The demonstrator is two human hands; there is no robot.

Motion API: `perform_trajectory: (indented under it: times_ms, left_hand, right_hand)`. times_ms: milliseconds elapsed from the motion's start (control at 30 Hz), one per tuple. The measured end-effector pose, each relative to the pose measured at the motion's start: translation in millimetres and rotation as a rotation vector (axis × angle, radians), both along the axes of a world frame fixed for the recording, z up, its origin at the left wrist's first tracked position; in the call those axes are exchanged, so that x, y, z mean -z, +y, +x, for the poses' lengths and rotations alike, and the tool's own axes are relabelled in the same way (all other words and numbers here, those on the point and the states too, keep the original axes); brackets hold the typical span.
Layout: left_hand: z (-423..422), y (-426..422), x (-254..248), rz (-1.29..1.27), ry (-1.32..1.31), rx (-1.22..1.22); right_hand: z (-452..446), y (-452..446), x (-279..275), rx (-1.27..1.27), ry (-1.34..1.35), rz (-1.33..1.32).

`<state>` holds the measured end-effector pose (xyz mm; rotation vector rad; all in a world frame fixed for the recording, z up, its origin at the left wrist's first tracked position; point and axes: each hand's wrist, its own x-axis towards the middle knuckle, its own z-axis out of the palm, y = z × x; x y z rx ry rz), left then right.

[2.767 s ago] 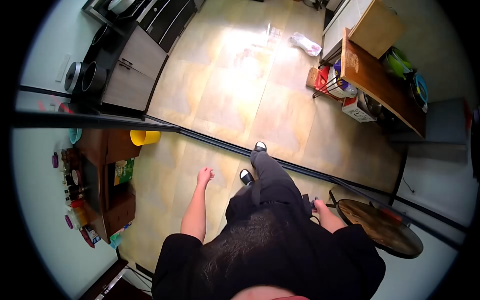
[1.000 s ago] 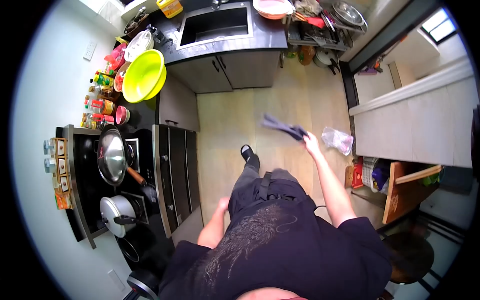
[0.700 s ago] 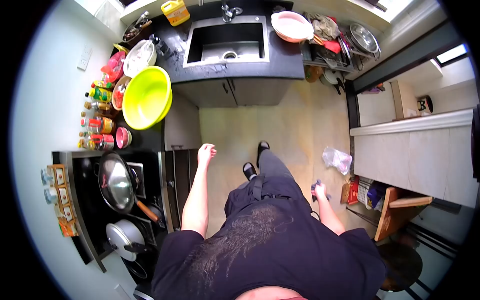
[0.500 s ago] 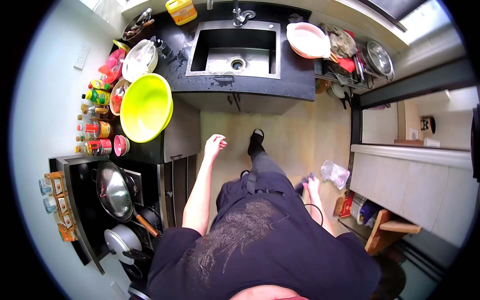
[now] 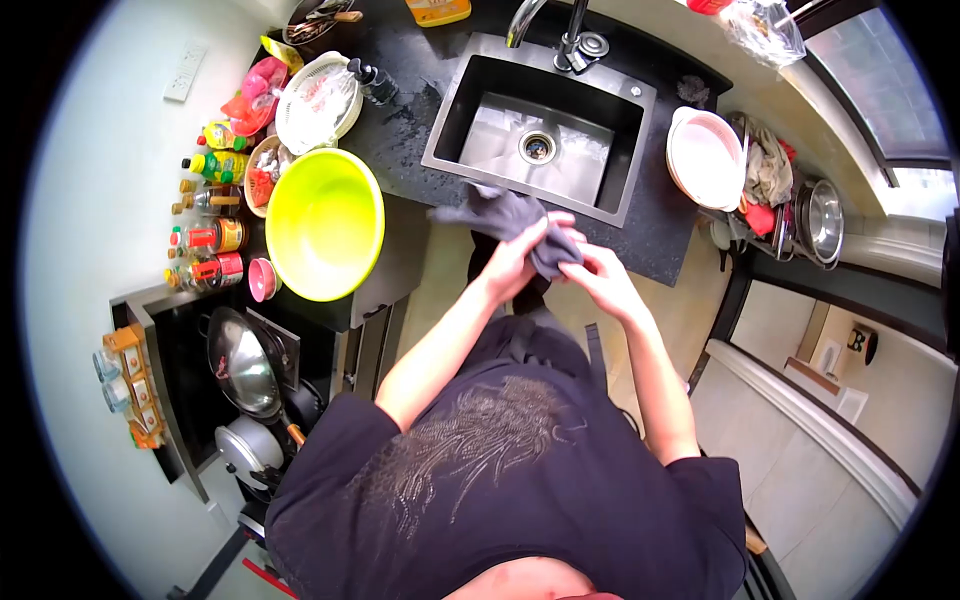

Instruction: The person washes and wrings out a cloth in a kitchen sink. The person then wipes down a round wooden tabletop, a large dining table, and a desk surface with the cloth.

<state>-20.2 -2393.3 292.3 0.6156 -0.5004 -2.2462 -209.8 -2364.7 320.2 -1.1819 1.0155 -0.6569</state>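
- A crumpled, dark-grey fabric cloth [image 5: 505,213] is bunched between both hands, in front of the person's body, beside the near edge of the sink.
- The left hand [image 5: 518,258] holds the cloth, its fingers curled over the fabric, with a loose end spreading out past them.
- The right hand [image 5: 604,275] pinches the cloth's near end between thumb and fingers, just beside the left hand.
- The rectangular stainless-steel sink [image 5: 495,135] sits in a black, water-spotted countertop [image 5: 405,150]; whether the cloth touches the countertop edge, I cannot tell.
- A curved chrome faucet [image 5: 574,35] stands at the sink's far side.
- A round, lime-green plastic basin [image 5: 325,225] is left of the hands; a pale pink plastic basin [image 5: 706,155] is right of the sink.
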Motion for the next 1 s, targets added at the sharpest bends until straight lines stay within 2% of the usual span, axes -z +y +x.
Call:
perform_trajectory:
  times_ms: [33,67,100,200,267,400,433,467,533,567,600,667,733,767,800,833,933,967,1000]
  left_hand:
    - [6.6,-23.7,-10.0,0.021,-0.047,-0.047]
    - [12.9,-46.5,0.3,0.040,-0.088,-0.091]
    - [22.1,-65.7,33.2,0.066,-0.073,-0.128]
    - [50.0,-120.1,72.2,0.358,0.037,-0.367]
    - [65.5,-150.3,72.6,0.399,0.025,-0.372]
    - [89.1,-193.1,62.8,0.346,0.043,-0.056]
    - [84.7,-200.3,56.5,0.365,-0.115,-0.018]
    - [80.4,-203.0,71.7,0.383,-0.200,0.031]
    - [69.8,-203.9,80.8,0.262,-0.412,0.027]
    - [66.8,-207.0,75.2,0.240,-0.506,0.036]
    - [62.6,-208.2,78.2,0.193,-0.539,0.040]
    - [60.4,-214.0,83.0,0.002,-0.790,0.065]
    - [50.9,-210.9,99.5,-0.231,-1.248,-0.042]
    - [49.7,-212.4,105.8,-0.213,-1.293,0.053]
    - [42.6,-210.1,123.6,-0.247,-1.298,0.004]
    - [35.8,-211.8,120.6,-0.243,-1.310,0.004]
    - [18.3,-221.7,82.4,-0.270,-1.319,-0.075]
    - [20.8,-226.9,108.2,-0.355,-1.365,-0.079]
    - [18.8,-229.8,111.0,-0.387,-1.394,-0.103]
  right_hand:
    - [12.3,-15.4,-2.0,0.045,0.013,-0.007]
    - [25.0,-29.4,10.0,0.092,0.034,-0.016]
    - [31.9,-41.7,22.1,0.140,0.016,0.021]
    - [41.4,-93.5,28.5,0.227,-0.015,0.069]
    - [30.2,-137.2,57.5,0.263,0.074,0.026]
    - [-0.7,-241.1,94.9,0.409,0.558,-0.276]
    - [-6.2,-262.8,95.0,0.449,0.653,-0.356]
    - [-12.0,-280.8,107.7,0.489,0.746,-0.437]
    - [-23.8,-312.5,128.5,0.476,0.943,-0.559]
    - [-27.9,-328.0,133.5,0.477,0.947,-0.606]
    - [-33.2,-341.3,139.0,0.452,0.949,-0.598]
    - [-40.2,-363.9,133.5,0.420,0.977,-0.603]
    - [-42.5,-375.3,133.9,0.382,1.018,-0.504]
    - [-48.0,-383.4,143.9,0.378,1.006,-0.454]
    - [-53.9,-389.3,166.3,0.373,0.998,-0.399]
    - [-55.4,-391.3,181.7,0.434,0.911,-0.380]
    - [-58.0,-402.4,171.5,0.436,0.780,-0.302]
    - [-57.8,-401.9,176.0,0.422,0.824,-0.264]
    - [-57.6,-403.9,179.9,0.401,0.793,-0.143]
